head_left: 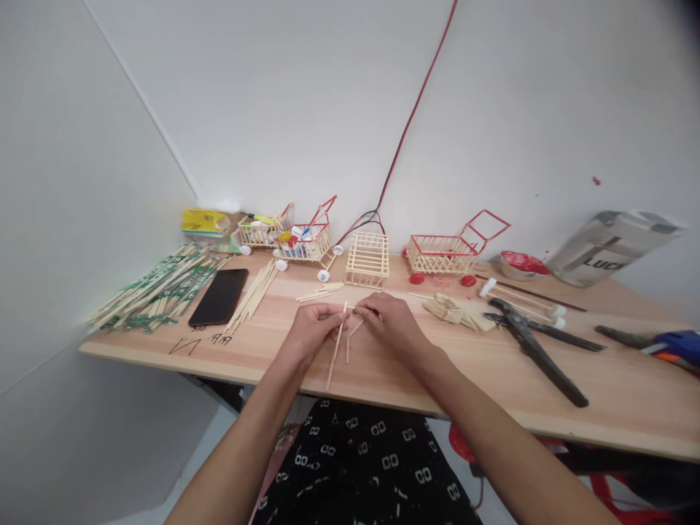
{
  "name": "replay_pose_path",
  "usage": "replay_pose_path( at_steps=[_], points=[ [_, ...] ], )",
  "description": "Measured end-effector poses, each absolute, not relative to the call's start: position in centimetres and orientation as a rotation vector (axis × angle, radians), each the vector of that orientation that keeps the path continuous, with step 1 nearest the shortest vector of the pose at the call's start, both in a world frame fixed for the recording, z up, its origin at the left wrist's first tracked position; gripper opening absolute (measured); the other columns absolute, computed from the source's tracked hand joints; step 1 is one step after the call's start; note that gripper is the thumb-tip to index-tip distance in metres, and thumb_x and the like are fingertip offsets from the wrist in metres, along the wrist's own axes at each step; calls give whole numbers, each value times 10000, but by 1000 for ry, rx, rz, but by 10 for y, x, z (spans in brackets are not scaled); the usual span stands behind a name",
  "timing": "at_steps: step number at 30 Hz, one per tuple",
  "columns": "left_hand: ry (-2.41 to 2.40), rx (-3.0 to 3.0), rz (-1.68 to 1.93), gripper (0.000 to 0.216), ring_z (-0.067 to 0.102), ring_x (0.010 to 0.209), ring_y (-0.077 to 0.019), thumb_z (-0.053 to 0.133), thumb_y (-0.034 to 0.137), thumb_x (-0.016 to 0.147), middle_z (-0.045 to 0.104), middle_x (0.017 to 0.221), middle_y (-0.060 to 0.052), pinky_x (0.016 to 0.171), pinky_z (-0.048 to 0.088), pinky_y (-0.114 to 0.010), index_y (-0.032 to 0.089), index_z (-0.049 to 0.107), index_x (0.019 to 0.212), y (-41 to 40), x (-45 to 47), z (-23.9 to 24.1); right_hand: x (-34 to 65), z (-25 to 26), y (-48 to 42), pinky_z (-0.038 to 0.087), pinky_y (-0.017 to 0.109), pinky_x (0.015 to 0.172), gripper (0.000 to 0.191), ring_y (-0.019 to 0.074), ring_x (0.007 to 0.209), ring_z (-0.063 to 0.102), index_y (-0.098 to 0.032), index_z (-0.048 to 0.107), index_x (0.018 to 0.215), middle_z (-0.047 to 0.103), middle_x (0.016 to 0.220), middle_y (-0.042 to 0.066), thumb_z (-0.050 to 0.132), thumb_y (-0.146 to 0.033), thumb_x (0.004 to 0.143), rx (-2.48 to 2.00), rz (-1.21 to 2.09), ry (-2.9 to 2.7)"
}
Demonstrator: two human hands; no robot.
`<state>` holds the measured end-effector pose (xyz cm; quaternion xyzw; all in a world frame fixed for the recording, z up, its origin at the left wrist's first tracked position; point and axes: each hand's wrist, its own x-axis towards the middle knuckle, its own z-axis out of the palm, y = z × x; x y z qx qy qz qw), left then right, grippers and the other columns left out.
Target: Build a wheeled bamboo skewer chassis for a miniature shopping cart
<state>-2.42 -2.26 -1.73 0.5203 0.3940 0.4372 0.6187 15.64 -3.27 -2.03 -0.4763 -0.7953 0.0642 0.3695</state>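
Both hands rest on the wooden table (383,379) near its front edge. My left hand (310,332) is closed in a pinch on thin wooden sticks (337,344) that slant down toward me. My right hand (389,322) is also closed, its fingertips gripping the same sticks from the right side. The two hands almost touch at the sticks' upper ends. A few loose sticks (320,293) lie just beyond the hands.
A black phone (219,296) and a pile of wrapped chopsticks (158,288) lie at left. Stick-built carts (303,240), a small crate (367,259) and a red-edged cart (445,251) stand at the back. Black pliers (533,343), a glue gun (664,344) and a silver bag (612,248) are at right.
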Motion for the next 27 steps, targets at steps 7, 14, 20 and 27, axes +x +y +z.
replay_pose_path(
  at_steps=[7,14,20,27],
  points=[
    [914,1202,1008,288,488,535,-82,796,355,594,661,643,-51,508,352,-194,108,733,730,-22,-24,-18,156,-20,-33,422,285,732,139,168,795,573,-191,670,802,678,817,37,563,-206,890,-1232,179,-2041],
    [908,1204,1008,278,478,536,-82,785,346,612,657,647,-53,504,349,-190,102,732,732,-23,-25,-17,156,-20,-33,417,283,726,138,168,790,575,-191,666,796,679,812,36,565,-208,889,-1227,177,-2045],
    [908,1217,1011,286,463,514,-76,794,353,600,654,635,-48,490,343,-191,103,732,723,-23,-25,-16,156,-19,-34,421,282,727,133,166,787,573,-192,666,794,679,811,34,570,-199,886,-1228,180,-2038],
    [901,1208,1005,313,482,524,-86,799,377,589,660,647,-57,490,343,-197,106,733,730,-22,-25,-19,156,-20,-34,428,289,723,152,167,781,579,-196,670,788,681,804,36,558,-210,890,-1208,178,-2029]
  ],
)
